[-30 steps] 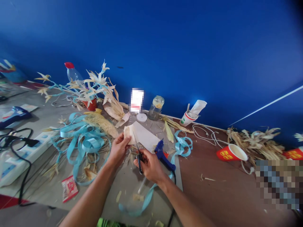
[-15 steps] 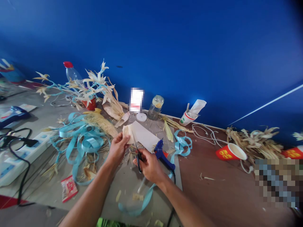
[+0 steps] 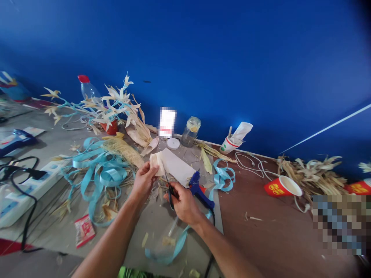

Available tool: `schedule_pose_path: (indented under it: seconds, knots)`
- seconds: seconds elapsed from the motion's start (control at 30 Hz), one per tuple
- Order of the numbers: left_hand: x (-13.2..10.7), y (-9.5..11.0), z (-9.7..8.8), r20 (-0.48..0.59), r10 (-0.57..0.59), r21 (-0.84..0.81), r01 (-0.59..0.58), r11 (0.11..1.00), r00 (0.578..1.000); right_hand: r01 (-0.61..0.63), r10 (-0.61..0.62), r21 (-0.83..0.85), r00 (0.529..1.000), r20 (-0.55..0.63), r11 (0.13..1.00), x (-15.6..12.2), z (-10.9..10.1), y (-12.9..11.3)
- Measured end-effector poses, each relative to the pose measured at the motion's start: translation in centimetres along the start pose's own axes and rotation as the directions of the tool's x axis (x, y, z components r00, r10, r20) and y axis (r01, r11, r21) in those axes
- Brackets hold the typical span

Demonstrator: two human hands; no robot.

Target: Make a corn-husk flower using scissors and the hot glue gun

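Between the thumb and fingers of my left hand (image 3: 145, 179) is a pale, cream piece of corn husk (image 3: 157, 160). My right hand (image 3: 183, 200) is closed around the dark handles of a pair of scissors (image 3: 171, 193). The scissor blades point up and lie along the right edge of the husk; whether they are parted I cannot tell. Behind the husk a white sheet of paper (image 3: 179, 166) lies on the table. Just right of my right hand rests a blue glue gun (image 3: 200, 191).
Light-blue ribbon (image 3: 111, 177) is heaped at left beside a white power strip (image 3: 34, 193). Husk flowers (image 3: 116, 96) stand behind it. A glass jar (image 3: 190, 131), a white cup (image 3: 230, 143) and a red paper cup (image 3: 282, 186) stand towards the blue wall.
Almost nothing differs. The husk piece has turned very slightly in my left hand, and my right hand with the scissors has shifted barely.
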State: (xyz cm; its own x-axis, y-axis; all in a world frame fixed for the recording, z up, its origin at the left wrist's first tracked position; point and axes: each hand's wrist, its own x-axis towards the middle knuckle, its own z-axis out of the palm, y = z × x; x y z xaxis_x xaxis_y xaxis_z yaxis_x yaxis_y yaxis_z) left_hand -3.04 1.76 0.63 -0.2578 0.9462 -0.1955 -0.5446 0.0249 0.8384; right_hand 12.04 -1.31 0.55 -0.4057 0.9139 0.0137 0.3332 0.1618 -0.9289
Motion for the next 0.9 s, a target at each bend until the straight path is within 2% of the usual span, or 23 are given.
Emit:
schedule_pose_path:
  seconds: [0.23, 0.7, 0.9]
  knots:
    - [0.05, -0.14, -0.11, 0.016, 0.001, 0.003, -0.001, 1.0, 1.0, 0.009, -0.009, -0.047, 1.0, -0.018, 0.999, -0.16, 0.14, 0.02]
    - [-0.07, 0.01, -0.03, 0.036, 0.0, -0.037, 0.001, 0.999, 0.999, -0.039, 0.037, 0.127, 0.999, 0.011, 0.991, -0.07, 0.38, 0.09]
    - [-0.15, -0.17, -0.16, 0.062, -0.002, -0.002, 0.002, 1.0, 0.998, -0.032, 0.033, 0.118, 0.999, 0.001, 0.992, 0.01, 0.31, 0.19]
